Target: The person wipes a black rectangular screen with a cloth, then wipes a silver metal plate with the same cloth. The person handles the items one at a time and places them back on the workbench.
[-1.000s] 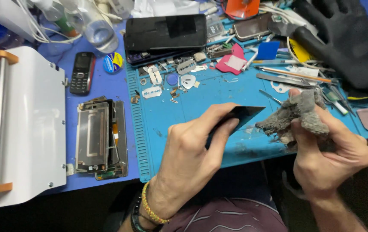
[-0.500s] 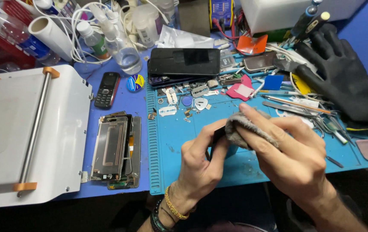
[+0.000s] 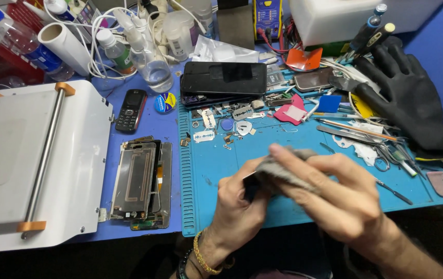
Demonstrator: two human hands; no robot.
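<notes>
R hand (image 3: 335,194) clamped on grey rag (image 3: 283,173), rubbing dark panel (image 3: 250,181) pinched in L hand (image 3: 239,206) above blue mat (image 3: 293,150). Risk: too much pressure cracks panel; loose blades (image 3: 203,136) nearby could nick fingers.

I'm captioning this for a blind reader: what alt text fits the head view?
Two bare hands meet over a blue work mat: the right hand presses a grey cloth onto a small dark piece pinched in the left hand. Phone parts, blades and tools lie scattered around.
</notes>
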